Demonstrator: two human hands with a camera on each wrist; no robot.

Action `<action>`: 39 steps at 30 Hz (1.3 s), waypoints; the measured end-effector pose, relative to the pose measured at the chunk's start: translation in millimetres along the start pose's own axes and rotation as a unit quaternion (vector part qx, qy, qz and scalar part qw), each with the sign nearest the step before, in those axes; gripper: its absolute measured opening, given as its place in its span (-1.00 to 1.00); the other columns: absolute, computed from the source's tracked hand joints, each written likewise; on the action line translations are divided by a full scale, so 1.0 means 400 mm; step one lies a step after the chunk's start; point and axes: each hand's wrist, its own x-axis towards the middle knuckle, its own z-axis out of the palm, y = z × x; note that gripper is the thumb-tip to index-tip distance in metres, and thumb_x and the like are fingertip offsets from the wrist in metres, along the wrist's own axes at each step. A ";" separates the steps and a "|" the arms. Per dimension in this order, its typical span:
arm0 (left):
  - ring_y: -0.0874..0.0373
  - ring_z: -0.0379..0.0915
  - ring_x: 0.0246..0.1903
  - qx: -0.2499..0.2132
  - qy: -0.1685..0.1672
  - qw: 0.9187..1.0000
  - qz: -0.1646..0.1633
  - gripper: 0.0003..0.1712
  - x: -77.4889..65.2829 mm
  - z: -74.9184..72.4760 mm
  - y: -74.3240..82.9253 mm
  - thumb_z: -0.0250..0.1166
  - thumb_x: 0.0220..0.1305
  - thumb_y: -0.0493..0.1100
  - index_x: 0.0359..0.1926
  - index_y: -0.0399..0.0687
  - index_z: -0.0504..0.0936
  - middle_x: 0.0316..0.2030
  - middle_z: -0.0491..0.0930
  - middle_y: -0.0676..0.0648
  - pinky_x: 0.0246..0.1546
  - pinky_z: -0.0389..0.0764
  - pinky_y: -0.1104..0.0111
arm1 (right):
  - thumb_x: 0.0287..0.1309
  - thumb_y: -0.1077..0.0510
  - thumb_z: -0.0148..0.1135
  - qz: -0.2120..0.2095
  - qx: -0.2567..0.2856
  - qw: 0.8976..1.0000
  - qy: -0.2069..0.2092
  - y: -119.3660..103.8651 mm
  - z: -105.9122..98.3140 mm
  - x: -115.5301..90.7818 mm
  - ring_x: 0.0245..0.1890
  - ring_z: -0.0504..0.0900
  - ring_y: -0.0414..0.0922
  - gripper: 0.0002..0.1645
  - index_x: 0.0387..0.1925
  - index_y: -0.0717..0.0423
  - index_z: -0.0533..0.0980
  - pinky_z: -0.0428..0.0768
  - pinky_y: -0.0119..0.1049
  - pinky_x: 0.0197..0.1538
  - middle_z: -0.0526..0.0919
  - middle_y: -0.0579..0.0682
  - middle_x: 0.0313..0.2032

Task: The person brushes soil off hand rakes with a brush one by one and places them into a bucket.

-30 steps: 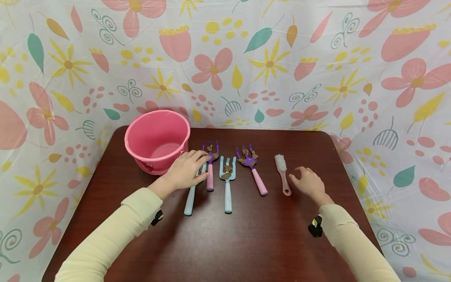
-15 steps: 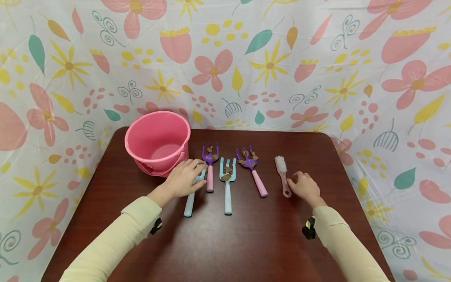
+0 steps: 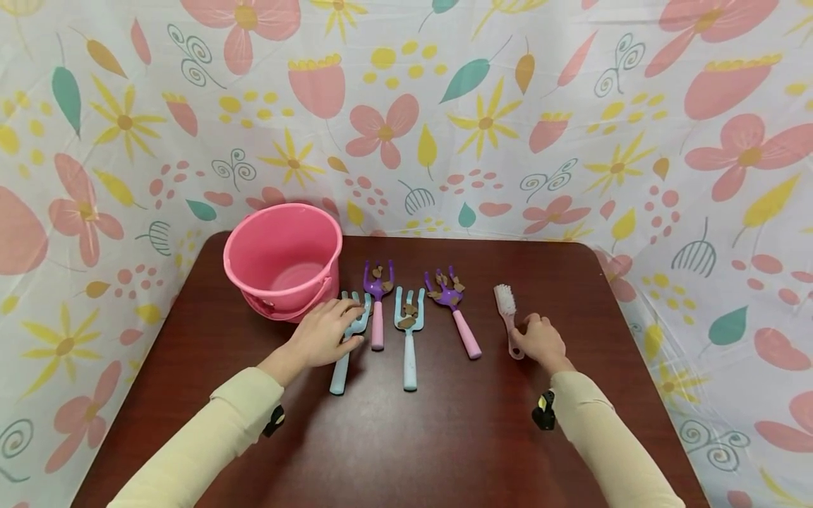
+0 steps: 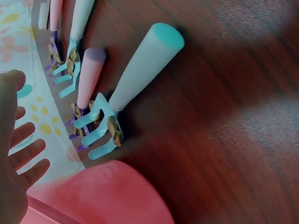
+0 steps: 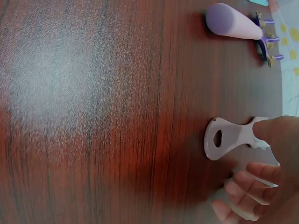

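My left hand (image 3: pixel 322 334) hovers above the leftmost light-blue hand fork (image 3: pixel 340 367), fingers apart and holding nothing; in the left wrist view that fork (image 4: pixel 145 67) lies wholly visible with brown bits on its tines. My right hand (image 3: pixel 541 340) is at the pink brush (image 3: pixel 508 310) with white bristles. In the right wrist view the thumb overlaps the brush handle (image 5: pixel 229 137), while the other fingers stay loose beside it. Between the hands lie a purple fork with a pink handle (image 3: pixel 377 324), another light-blue fork (image 3: pixel 409 360) and a second purple fork (image 3: pixel 466 331), all with brown bits.
A pink bucket (image 3: pixel 286 307) stands at the back left of the dark wooden table (image 3: pixel 444 437), close to my left hand. Behind the table hangs a floral curtain (image 3: pixel 381 85), which also covers both sides.
My right hand has moved left, up to the brush handle. The left hand has drawn back slightly towards me and left, showing more of the leftmost fork's tines.
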 end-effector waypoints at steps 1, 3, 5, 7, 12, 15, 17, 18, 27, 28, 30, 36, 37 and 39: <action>-0.02 0.40 -0.02 0.001 -0.003 1.000 -0.002 -0.42 -0.004 0.002 0.000 0.27 0.09 0.09 0.09 -0.12 0.50 0.01 0.46 -0.10 0.05 0.41 0.14 | 0.18 -0.11 -0.02 0.004 -0.002 1.000 0.000 -0.001 0.003 0.003 -0.17 0.48 0.27 -0.38 0.04 0.34 0.28 0.47 0.08 -0.25 0.34 0.39 -0.04; -0.02 0.39 -0.01 0.000 -0.008 1.000 -0.008 -0.42 -0.010 0.006 0.002 0.27 0.10 0.09 0.09 -0.12 0.50 0.01 0.46 -0.11 0.05 0.41 0.14 | 0.19 -0.10 -0.02 0.008 -0.005 1.000 -0.002 -0.003 0.006 0.006 -0.16 0.47 0.28 -0.38 0.04 0.35 0.28 0.47 0.09 -0.24 0.34 0.40 -0.04; -0.03 0.39 -0.01 -0.001 -0.011 1.000 -0.012 -0.42 -0.015 0.011 0.004 0.27 0.10 0.10 0.09 -0.11 0.50 0.02 0.46 -0.12 0.04 0.42 0.14 | 0.20 -0.11 -0.02 0.014 -0.007 1.000 -0.004 -0.006 0.009 0.009 -0.15 0.46 0.29 -0.38 0.03 0.35 0.28 0.46 0.10 -0.24 0.33 0.40 -0.03; -0.03 0.40 -0.01 -0.005 -0.011 1.000 -0.016 -0.42 -0.019 0.016 0.006 0.27 0.09 0.09 0.09 -0.12 0.50 0.02 0.46 -0.13 0.03 0.42 0.14 | 0.20 -0.12 -0.03 0.019 -0.011 1.000 -0.006 -0.007 0.011 0.014 -0.14 0.45 0.30 -0.39 0.00 0.36 0.28 0.47 0.11 -0.23 0.32 0.40 -0.03; -0.02 0.40 -0.01 -0.010 -0.010 1.000 -0.020 -0.42 -0.028 0.030 0.009 0.28 0.09 0.10 0.07 -0.12 0.51 0.02 0.46 -0.12 0.02 0.43 0.15 | 0.21 -0.14 -0.07 0.030 -0.026 0.999 -0.007 -0.002 0.022 0.033 -0.11 0.44 0.30 -0.41 -0.08 0.35 0.29 0.47 0.12 -0.23 0.32 0.38 -0.06; -0.01 0.40 -0.03 -0.010 -0.013 1.000 -0.023 -0.42 -0.034 0.038 0.011 0.29 0.07 0.10 0.07 -0.10 0.51 0.02 0.46 -0.10 0.00 0.43 0.15 | 0.21 -0.14 -0.07 0.034 -0.034 0.999 -0.004 -0.005 0.026 0.039 -0.08 0.43 0.32 -0.40 -0.10 0.38 0.29 0.47 0.13 -0.25 0.33 0.41 -0.06; -0.01 0.41 -0.03 -0.012 -0.013 1.000 -0.026 -0.42 -0.038 0.042 0.012 0.30 0.06 0.09 0.07 -0.10 0.51 0.02 0.46 -0.10 0.00 0.44 0.14 | 0.21 -0.14 -0.07 0.036 -0.036 0.999 -0.003 -0.012 0.024 0.039 -0.08 0.43 0.33 -0.39 -0.11 0.39 0.29 0.47 0.13 -0.26 0.34 0.41 -0.06; -0.01 0.41 -0.03 -0.013 -0.011 0.999 -0.027 -0.42 -0.039 0.044 0.012 0.30 0.06 0.09 0.06 -0.10 0.52 0.02 0.46 -0.10 -0.01 0.44 0.14 | 0.21 -0.14 -0.06 0.036 -0.037 0.999 -0.002 -0.015 0.024 0.038 -0.08 0.43 0.33 -0.39 -0.12 0.40 0.30 0.47 0.13 -0.26 0.35 0.42 -0.06; -0.02 0.43 -0.06 -0.013 -0.008 0.999 -0.032 -0.44 -0.058 0.058 0.007 0.27 0.08 0.10 0.05 -0.11 0.52 -0.01 0.48 -0.13 -0.03 0.46 0.15 | 0.19 -0.08 -0.01 0.039 -0.032 0.999 -0.001 -0.025 0.029 0.044 -0.22 0.52 0.23 -0.52 -0.25 0.34 0.37 0.50 0.06 -0.36 0.45 0.36 -0.17; -0.02 0.43 -0.06 -0.014 -0.009 0.999 -0.034 -0.44 -0.061 0.060 0.006 0.27 0.08 0.09 0.06 -0.11 0.52 -0.01 0.48 -0.13 -0.03 0.46 0.15 | 0.19 -0.07 -0.01 0.039 -0.031 0.999 0.000 -0.026 0.029 0.044 -0.25 0.52 0.21 -0.53 -0.27 0.33 0.38 0.49 0.04 -0.38 0.46 0.35 -0.19; -0.02 0.43 -0.06 -0.014 -0.011 0.999 -0.036 -0.45 -0.064 0.065 0.002 0.27 0.09 0.09 0.05 -0.11 0.52 -0.01 0.49 -0.14 -0.03 0.45 0.15 | 0.18 -0.07 -0.01 0.041 -0.029 0.999 0.003 -0.027 0.029 0.044 -0.30 0.53 0.18 -0.55 -0.30 0.31 0.39 0.49 0.01 -0.42 0.49 0.34 -0.22; -0.01 0.43 -0.07 -0.012 -0.003 0.999 -0.033 -0.46 -0.072 0.073 -0.006 0.27 0.08 0.09 0.02 -0.12 0.54 -0.02 0.50 -0.14 -0.03 0.46 0.16 | 0.16 -0.06 -0.02 0.053 -0.013 0.998 -0.007 -0.021 0.032 0.048 -0.47 0.52 0.07 -0.57 -0.34 0.30 0.37 0.45 -0.14 -0.56 0.54 0.30 -0.36; -0.01 0.44 -0.07 -0.012 0.000 0.999 -0.032 -0.46 -0.073 0.073 -0.007 0.28 0.08 0.09 0.01 -0.12 0.54 -0.03 0.50 -0.14 -0.04 0.46 0.16 | 0.16 -0.06 -0.01 0.055 -0.010 0.998 -0.009 -0.021 0.032 0.048 -0.49 0.51 0.05 -0.57 -0.34 0.30 0.36 0.44 -0.16 -0.56 0.54 0.28 -0.39; -0.01 0.44 -0.08 -0.010 0.002 0.999 -0.031 -0.47 -0.074 0.072 -0.008 0.27 0.08 0.10 0.01 -0.13 0.55 -0.03 0.50 -0.14 -0.04 0.46 0.16 | 0.16 -0.06 -0.01 0.055 -0.006 0.998 -0.013 -0.022 0.031 0.047 -0.52 0.51 0.04 -0.57 -0.34 0.30 0.35 0.44 -0.18 -0.57 0.53 0.25 -0.44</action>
